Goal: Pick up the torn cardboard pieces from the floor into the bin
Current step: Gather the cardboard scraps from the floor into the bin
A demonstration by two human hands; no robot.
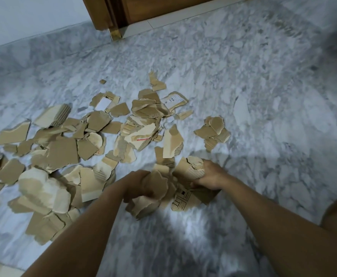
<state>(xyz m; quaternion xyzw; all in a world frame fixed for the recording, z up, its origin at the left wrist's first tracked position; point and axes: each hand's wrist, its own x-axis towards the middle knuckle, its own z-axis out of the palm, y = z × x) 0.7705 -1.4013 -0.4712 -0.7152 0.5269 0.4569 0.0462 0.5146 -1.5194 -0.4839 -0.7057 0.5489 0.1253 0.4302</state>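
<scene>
A grey-veined marble floor (263, 96) fills the view, with a wooden door (163, 9) and a white wall (23, 17) at its far edge. No bin shows anywhere, so where the load must go cannot be told. The torn cardboard pieces (63, 152) lie spread across the floor's left and middle, overlapping in loose heaps, and a small separate cluster (213, 130) sits well apart to the right. Nearest the camera a gathered bundle (175, 188) is squeezed between both hands. The left hand (141, 186) has its fingers curled round a wad on the bundle's left side, and the right hand (209, 174) has its fingers clamped on taller pieces on the right. The bundle is a ragged stack held only by side pressure, so I judge that pieces in the middle or underneath could slip out when it is lifted or carried. The lowest flaps already hang free below the left hand. Most of the cardboard lies ungathered, so many loads remain. A piece with black printed marks (181, 200) sits in the bundle. It seems to carry box-handling symbols, but they are too blurred to read. Farther off, a piece with a white label (173, 100) bears small dark print that is illegible, another piece (141, 136) shows a red line, and a tiny scrap (102, 81) lies alone, easy to miss.
</scene>
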